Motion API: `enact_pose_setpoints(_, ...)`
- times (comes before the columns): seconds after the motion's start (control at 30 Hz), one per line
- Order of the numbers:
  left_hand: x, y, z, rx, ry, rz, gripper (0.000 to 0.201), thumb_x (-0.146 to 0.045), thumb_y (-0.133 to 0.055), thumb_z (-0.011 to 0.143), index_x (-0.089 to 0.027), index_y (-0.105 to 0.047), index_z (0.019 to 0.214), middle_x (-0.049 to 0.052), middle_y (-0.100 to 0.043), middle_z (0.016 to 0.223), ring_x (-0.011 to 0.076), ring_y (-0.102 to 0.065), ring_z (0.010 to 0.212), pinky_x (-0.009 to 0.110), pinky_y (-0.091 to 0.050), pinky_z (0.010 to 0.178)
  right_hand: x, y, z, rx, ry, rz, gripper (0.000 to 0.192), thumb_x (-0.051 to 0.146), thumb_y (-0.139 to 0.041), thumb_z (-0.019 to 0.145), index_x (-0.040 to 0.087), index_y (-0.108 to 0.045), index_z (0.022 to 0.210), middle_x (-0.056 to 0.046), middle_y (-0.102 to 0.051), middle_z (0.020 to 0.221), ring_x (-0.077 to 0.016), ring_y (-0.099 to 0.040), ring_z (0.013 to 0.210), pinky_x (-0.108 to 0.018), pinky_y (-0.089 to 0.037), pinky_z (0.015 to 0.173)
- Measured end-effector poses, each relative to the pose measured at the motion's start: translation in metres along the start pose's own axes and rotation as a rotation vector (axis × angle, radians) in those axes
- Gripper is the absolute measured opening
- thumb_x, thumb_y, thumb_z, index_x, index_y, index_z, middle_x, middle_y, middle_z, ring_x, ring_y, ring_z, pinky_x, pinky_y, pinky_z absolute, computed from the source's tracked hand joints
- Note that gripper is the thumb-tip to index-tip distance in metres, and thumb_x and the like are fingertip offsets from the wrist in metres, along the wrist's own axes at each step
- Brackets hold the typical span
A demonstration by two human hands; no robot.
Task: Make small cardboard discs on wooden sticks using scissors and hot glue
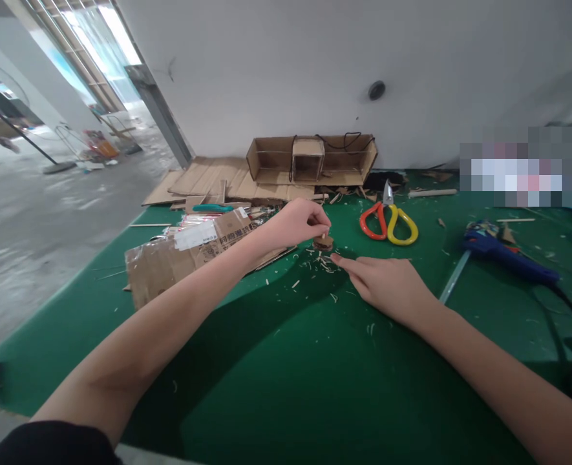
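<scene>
The left hand (302,223) is pinching what seems a short pale stick (323,235); the cardboard disc (322,245) is sitting directly below, toward the table's (276,400) far edge. The right hand (387,284) is pointing from the near right, close beside; its grip I cannot tell.

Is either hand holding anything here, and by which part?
The left hand pinches what looks like a thin stick by its upper end, above a cardboard disc. Whether the right hand holds anything cannot be told.
</scene>
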State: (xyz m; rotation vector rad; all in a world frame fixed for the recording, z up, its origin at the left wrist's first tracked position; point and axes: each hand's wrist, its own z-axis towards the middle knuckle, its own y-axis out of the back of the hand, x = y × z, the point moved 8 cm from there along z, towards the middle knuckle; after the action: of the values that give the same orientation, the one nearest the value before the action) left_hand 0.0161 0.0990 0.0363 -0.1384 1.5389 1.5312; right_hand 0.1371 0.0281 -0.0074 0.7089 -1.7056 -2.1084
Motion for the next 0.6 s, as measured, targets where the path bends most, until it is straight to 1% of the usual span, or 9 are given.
enact_pose_setpoints(0.1,-0.0015,0.0005,-0.0003,0.005,-0.002,0.002,0.014,-0.023,-0.056,0.076,-0.014,-0.067,0.079,0.006,-0.069,0.079,0.0115,-0.060,0.067,0.026,-0.047,0.060,-0.0003,-0.0004,0.0030,0.026,0.013,0.071,0.041,0.025,-0.037,0.090,0.034,-0.053,0.127,0.001,-0.070,0.080,-0.0126,-0.057,0.060,-0.024,-0.017,0.045)
enact_pose_setpoints(0.2,-0.0028,0.0018,-0.0015,0.013,0.014,0.011,0.014,-0.022,-0.056,0.076,-0.014,-0.067,0.079,0.006,-0.069,0.079,0.0114,-0.059,0.067,0.026,-0.047,0.061,-0.0019,-0.0014,0.0024,0.025,0.025,0.107,0.041,0.026,-0.037,0.090,0.033,-0.055,0.126,0.001,-0.070,0.078,-0.0126,-0.057,0.059,-0.023,-0.018,0.045)
enact_pose_setpoints(0.3,-0.0022,0.0030,-0.0020,0.011,0.024,0.011,0.014,-0.022,-0.056,0.076,-0.014,-0.066,0.080,0.007,-0.069,0.081,0.0116,-0.060,0.068,0.026,-0.047,0.063,-0.0031,-0.0024,-0.0014,-0.011,0.041,0.100,0.041,0.026,-0.037,0.090,0.033,-0.055,0.126,0.002,-0.069,0.072,-0.0110,-0.053,0.053,-0.023,-0.016,0.045)
enact_pose_setpoints(0.4,-0.0001,0.0020,-0.0013,0.018,0.013,0.005,0.015,-0.023,-0.056,0.077,-0.014,-0.067,0.081,0.007,-0.070,0.082,0.0121,-0.060,0.070,0.026,-0.048,0.063,-0.0048,-0.0007,-0.0044,-0.072,0.042,0.041,0.040,0.028,-0.038,0.090,0.034,-0.055,0.125,0.002,-0.066,0.067,-0.0104,-0.050,0.050,-0.024,-0.013,0.045)
enact_pose_setpoints(0.6,0.0054,-0.0012,0.0007,0.032,0.010,-0.038,0.017,-0.023,-0.055,0.078,-0.013,-0.067,0.086,0.007,-0.070,0.084,0.0126,-0.062,0.073,0.025,-0.049,0.063,-0.0040,0.0029,-0.0029,-0.139,0.057,-0.009,0.040,0.027,-0.038,0.090,0.033,-0.056,0.125,0.001,-0.063,0.063,-0.0105,-0.049,0.050,-0.026,-0.011,0.047)
